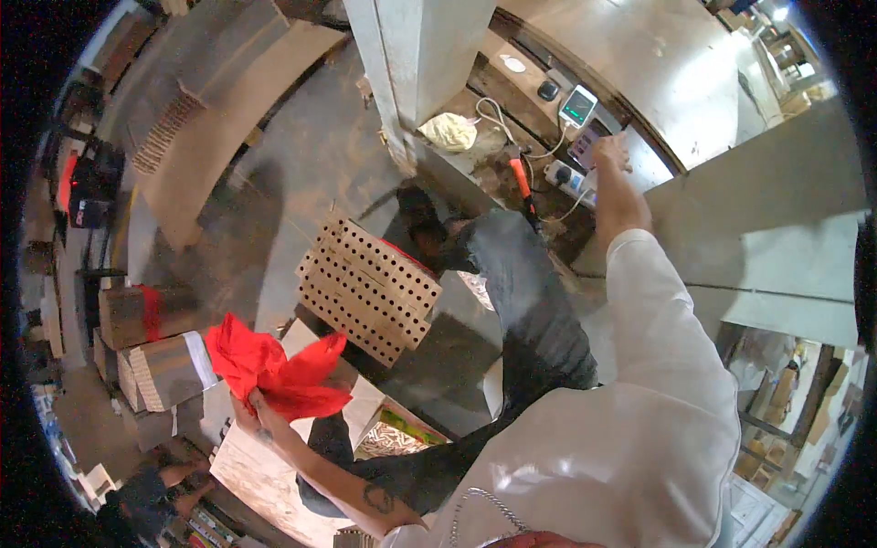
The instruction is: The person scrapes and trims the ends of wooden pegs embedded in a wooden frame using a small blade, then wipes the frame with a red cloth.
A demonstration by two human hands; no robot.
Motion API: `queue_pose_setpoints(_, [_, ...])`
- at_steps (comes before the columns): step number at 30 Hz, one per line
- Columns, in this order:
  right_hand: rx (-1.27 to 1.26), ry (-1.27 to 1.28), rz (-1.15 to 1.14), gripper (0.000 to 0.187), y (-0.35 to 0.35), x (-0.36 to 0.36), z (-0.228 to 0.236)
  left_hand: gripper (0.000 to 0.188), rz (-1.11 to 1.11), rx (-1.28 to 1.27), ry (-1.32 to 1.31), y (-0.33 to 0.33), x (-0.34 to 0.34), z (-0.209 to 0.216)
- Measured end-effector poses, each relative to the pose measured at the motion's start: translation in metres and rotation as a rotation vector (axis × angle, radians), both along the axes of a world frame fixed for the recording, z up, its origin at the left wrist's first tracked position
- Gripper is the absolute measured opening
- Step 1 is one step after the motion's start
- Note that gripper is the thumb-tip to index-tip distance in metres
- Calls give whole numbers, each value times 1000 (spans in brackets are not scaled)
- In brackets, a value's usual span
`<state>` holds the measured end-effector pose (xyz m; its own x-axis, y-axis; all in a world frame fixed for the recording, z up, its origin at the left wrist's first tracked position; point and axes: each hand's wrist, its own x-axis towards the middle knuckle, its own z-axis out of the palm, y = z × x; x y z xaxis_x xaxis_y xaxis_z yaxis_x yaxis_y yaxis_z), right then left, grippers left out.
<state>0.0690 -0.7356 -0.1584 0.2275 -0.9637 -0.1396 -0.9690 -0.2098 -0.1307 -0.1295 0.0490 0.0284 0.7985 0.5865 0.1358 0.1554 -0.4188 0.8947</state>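
A bright red cloth point(283, 365) hangs bunched and loose from my left hand point(258, 411), whose fingers are closed on it. My right arm stretches out to a ledge beside the wall, where my right hand point(612, 155) hovers over or touches the surface. Its fingers look somewhat apart and I see nothing in them, though they are small and blurred. Close to that hand lie a phone with a lit screen point(577, 107), a printed card or packet point(586, 146) and a white power strip point(568, 178) with plugs in it.
A board with rows of holes point(370, 288) stands low before my legs. An open box of small wooden pieces point(397, 438) sits near my knee. The ledge also bears an orange-handled tool point(521, 178) and a pale yellow bundle point(449, 132). Cardboard boxes point(164, 370) stand left; another person's arm point(187, 484) shows lower left.
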Motion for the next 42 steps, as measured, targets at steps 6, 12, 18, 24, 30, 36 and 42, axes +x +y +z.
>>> queue_pose_setpoints(6, [358,184,116,102,-100,-16,-77,32,-47,92,142,-2,2,-10])
queue_pose_setpoints(12, [223,295,186,92,-67,-14,-54,32,-94,108,261,-1,1,-8])
queue_pose_setpoints(18, [236,315,87,88,-14,-10,0,31,-81,-2,87,0,6,-20])
queue_pose_setpoints(24, [218,248,129,87,-10,-15,3,33,-115,-29,7,-1,13,-17])
queue_pose_setpoints(30, [-152,-382,192,82,98,30,81,46,171,-657,-136,-19,18,10])
queue_pose_setpoints(36, [916,-874,1283,48,380,-46,205,50,-74,-976,-222,-35,-15,14])
queue_pose_setpoints(42, [2058,-518,1305,104,549,-190,233,55,-291,-1063,-295,-61,-47,2])
